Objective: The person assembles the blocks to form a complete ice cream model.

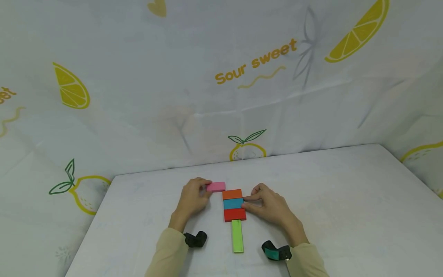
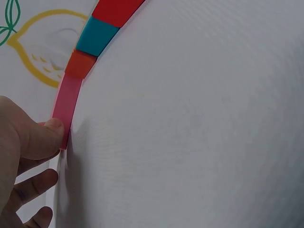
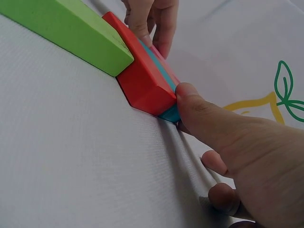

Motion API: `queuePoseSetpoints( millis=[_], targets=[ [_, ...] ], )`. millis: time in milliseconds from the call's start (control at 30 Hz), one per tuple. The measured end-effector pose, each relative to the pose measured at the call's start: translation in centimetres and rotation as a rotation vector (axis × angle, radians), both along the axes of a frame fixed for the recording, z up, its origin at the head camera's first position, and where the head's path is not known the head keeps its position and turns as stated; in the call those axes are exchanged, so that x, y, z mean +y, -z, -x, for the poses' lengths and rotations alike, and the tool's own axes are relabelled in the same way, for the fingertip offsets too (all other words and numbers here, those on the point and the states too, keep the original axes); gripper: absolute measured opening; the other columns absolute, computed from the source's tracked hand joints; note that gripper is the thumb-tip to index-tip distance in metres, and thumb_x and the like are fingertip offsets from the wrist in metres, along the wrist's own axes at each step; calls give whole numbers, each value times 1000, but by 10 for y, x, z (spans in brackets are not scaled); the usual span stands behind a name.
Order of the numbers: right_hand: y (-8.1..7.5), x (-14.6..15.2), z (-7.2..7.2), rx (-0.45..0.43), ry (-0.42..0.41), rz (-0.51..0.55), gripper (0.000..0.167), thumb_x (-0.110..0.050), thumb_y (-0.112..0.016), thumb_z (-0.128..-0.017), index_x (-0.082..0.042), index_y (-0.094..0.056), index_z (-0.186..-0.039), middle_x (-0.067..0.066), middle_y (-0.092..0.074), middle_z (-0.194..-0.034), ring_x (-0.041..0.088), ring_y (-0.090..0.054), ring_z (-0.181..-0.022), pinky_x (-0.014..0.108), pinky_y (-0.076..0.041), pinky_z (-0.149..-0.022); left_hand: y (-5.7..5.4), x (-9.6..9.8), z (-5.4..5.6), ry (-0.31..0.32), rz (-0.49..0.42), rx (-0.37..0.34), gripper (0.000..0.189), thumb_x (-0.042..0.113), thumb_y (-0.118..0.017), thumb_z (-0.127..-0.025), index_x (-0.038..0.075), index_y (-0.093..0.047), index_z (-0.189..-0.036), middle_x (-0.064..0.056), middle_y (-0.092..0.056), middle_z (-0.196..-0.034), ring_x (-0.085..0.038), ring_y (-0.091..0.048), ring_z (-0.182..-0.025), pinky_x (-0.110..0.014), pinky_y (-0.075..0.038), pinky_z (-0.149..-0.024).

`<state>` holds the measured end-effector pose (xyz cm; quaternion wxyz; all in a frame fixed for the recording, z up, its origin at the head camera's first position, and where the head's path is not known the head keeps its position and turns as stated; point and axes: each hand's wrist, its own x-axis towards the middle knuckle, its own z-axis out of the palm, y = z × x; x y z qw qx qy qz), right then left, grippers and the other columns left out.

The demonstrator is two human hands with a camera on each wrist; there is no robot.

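My left hand [image 1: 192, 198] pinches a pink block [image 1: 216, 187] by its left end, between thumb and fingertips. That block is at the back left corner of an orange block [image 1: 232, 194]. In front of the orange one, a blue block [image 1: 233, 203] and a red block [image 1: 235, 215] lie side by side in a stack-like row. A long green block [image 1: 237, 236] points toward me from the red block's front side. My right hand [image 1: 273, 206] touches the row's right ends, thumb [image 3: 190, 97] at the blue and red blocks, index finger by the orange.
The blocks lie on a white-covered table [image 1: 346, 200]. Behind it hangs a white cloth [image 1: 145, 127] printed with lemons and lettering. A black wrist device [image 1: 196, 239] is on the left wrist, and a black and green one [image 1: 275, 252] is on the right.
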<state>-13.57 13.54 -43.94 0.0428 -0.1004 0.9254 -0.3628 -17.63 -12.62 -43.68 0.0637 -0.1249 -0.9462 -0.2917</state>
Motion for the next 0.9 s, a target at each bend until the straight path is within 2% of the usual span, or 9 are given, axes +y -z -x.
queuePoseSetpoints(
  millis=[533,900],
  targets=[
    [-1,0,0,8,4,2,33,-39,-80,-86,-17,-81,-110,-4,-59,-104,12,-54,-97,28,-42,-71,1,13,0,31,1,-18,27,13,-73,-90,9,-76,-117,-8,-73,-117,-21,-59,-95,-48,-50,-91],
    [-1,0,0,9,0,-2,33,-40,-81,-86,-18,-82,-110,-5,-59,-104,11,-55,-97,29,-43,-73,4,18,0,64,14,11,31,15,-74,-90,9,-75,-121,-8,-73,-118,-21,-60,-95,-44,-51,-88]
  ],
)
